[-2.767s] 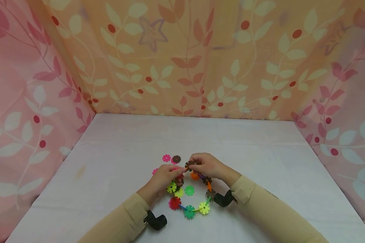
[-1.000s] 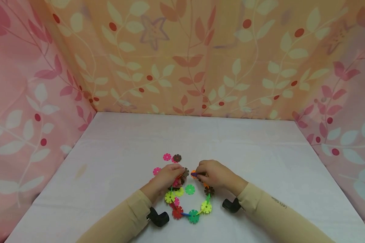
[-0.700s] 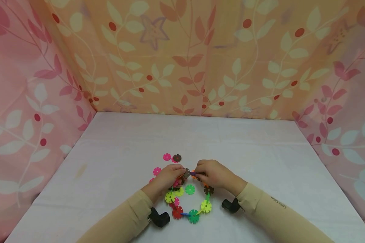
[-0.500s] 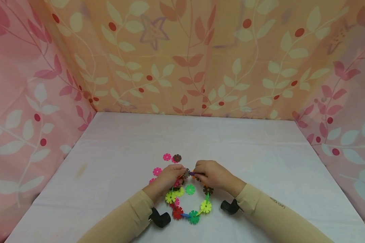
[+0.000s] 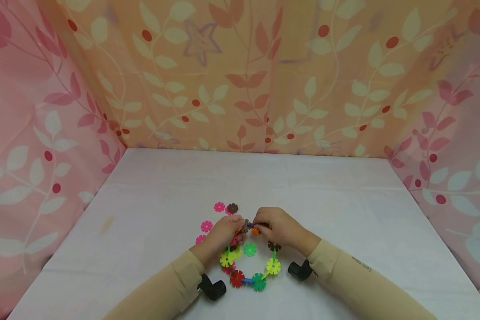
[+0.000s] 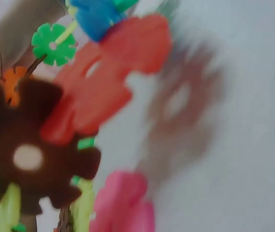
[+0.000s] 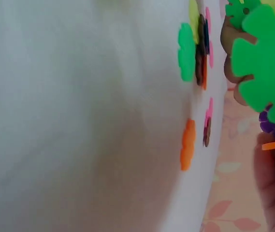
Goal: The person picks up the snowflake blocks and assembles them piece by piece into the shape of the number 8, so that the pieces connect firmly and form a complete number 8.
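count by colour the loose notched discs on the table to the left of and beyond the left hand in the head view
Brown notched disc: 1
Pink notched discs: 4, one partly hidden by the brown one
Total: 5

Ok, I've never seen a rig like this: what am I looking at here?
There is no robot here: these are a person's two bare hands. The wide view comes from a camera worn on the head, looking forward and down. The two close, partly blurred views come from cameras on each wrist. On the white table is a curved chain of coloured, notched discs, with a loose green disc inside its curve and a pink disc farther off. The left hand grips the chain beside a brown disc; the right hand pinches a purple disc. Whether those two discs are locked together, I can't tell.
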Action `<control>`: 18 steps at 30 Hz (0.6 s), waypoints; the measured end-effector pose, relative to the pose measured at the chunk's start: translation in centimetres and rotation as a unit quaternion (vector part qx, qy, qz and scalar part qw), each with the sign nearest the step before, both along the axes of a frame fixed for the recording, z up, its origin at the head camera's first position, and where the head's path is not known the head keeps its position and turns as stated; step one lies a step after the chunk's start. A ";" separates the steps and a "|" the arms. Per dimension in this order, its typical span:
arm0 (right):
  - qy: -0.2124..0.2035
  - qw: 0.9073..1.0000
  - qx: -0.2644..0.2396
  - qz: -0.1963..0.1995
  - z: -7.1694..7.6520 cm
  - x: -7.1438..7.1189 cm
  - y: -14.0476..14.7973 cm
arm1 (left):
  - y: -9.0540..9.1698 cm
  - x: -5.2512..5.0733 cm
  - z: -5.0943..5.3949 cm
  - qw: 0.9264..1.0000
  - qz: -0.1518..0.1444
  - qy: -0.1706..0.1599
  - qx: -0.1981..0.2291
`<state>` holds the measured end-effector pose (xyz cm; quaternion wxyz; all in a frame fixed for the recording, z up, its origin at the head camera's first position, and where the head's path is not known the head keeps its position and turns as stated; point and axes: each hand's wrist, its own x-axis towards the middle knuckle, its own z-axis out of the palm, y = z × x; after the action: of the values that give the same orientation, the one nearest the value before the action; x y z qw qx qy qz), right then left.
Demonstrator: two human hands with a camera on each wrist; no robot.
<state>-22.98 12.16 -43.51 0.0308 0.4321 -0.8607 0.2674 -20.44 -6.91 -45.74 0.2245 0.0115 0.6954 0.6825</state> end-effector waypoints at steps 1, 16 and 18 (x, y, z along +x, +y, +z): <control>-0.005 1.000 0.007 -0.002 0.0 -0.1 0.1 | -0.1 0.0 0.0 1.000 -0.003 -0.002 0.000; -0.039 0.978 0.145 -0.147 0.0 0.6 3.9 | -3.8 -0.1 0.4 0.978 -0.012 0.098 -0.183; -0.081 0.969 0.150 -0.178 0.0 1.0 4.6 | -4.1 0.0 0.4 0.967 -0.022 0.115 -0.224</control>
<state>-22.02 16.74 -43.47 -0.0571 0.2488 -0.9535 0.1600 -20.45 -11.05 -45.31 0.1552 0.0544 0.8514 0.4980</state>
